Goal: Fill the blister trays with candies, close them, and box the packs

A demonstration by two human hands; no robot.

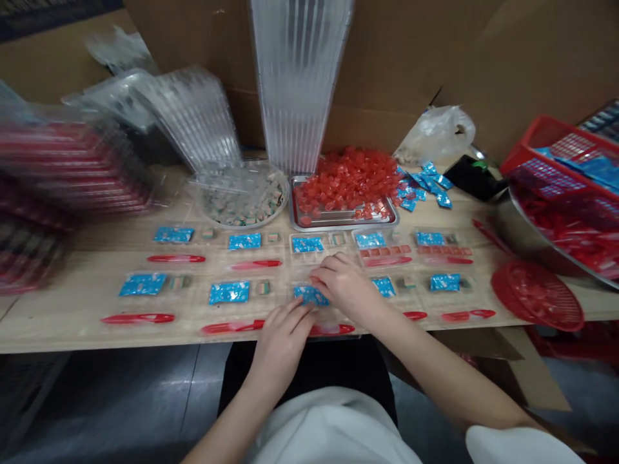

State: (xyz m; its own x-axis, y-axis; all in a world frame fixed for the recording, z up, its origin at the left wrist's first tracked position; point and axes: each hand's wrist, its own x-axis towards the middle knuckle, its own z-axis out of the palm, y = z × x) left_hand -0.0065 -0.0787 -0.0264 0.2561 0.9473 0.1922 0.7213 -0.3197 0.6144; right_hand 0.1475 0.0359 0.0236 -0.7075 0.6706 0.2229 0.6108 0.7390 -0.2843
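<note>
Over a white cloth [331, 432], the left hand [283, 345] and right hand [344, 290], both half-curled, touch a blue packet [311, 295]; any grip is unclear.

Glossy blue plastic packet [310, 295]

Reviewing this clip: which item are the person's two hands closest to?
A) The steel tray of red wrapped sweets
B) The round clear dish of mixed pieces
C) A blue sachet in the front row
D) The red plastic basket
C. The left hand and right hand meet at the blue sachet, with their fingers at its edges.
</note>
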